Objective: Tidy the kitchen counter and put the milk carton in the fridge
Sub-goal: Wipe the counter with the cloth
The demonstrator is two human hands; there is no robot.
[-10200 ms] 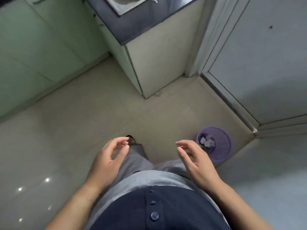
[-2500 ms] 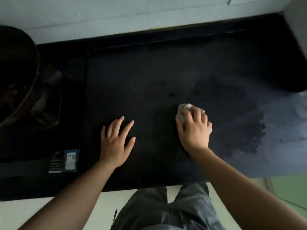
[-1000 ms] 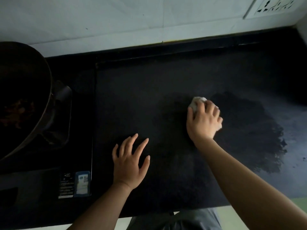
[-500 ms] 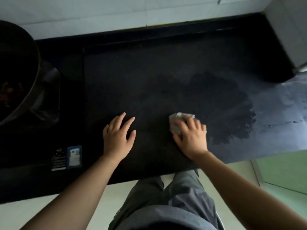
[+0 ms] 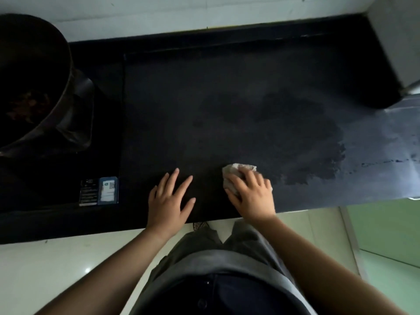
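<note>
The black kitchen counter fills the middle of the head view. A crumpled white paper towel lies on it near the front edge, and my right hand presses down on it with fingers curled over the wad. A dark wet patch spreads to the right of the towel. My left hand rests flat on the counter with fingers spread, a short way left of the towel. No milk carton is in view.
A dark wok with food scraps sits on the black stove at the left, with a label at its front. A grey appliance corner stands at the back right. Pale floor lies below the counter edge.
My right hand has drawn the paper towel from the middle of the counter toward the front edge. The left hand stays flat on the counter.
</note>
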